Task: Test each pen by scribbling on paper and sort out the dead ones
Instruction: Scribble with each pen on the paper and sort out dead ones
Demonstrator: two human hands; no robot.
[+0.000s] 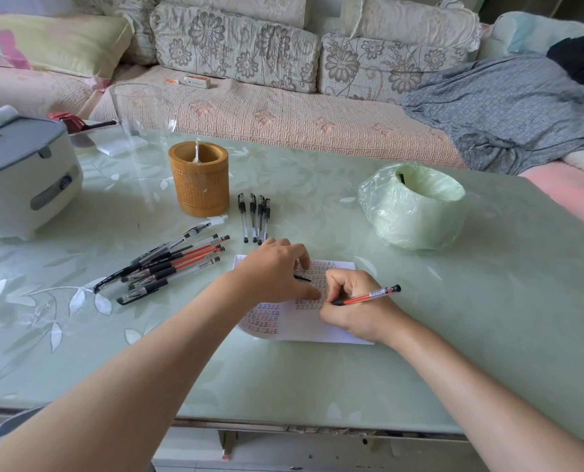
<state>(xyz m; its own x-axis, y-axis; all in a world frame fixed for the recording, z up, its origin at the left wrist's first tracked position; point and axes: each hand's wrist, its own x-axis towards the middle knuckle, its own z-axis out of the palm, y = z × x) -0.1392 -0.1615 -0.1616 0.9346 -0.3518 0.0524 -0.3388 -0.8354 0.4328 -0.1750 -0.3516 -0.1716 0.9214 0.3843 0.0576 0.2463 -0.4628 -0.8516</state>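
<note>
A white sheet of paper [312, 327] covered in small written marks lies on the green table. My right hand [355, 306] grips a red pen [368, 296] with its tip down on the paper. My left hand [273, 270] presses flat on the sheet's upper left, and a small black pen cap [302, 278] shows under its fingers. A loose pile of several black and red pens [168, 264] lies to the left. Several black pens [254, 218] lie in a neat row above the paper.
A bamboo pen holder [199, 178] stands behind the pens. A small bin lined with a green plastic bag [416, 206] sits at the right. A grey-lidded rice cooker [21, 175] and a glass jar [142, 120] stand at the left. A sofa runs along the table's far edge.
</note>
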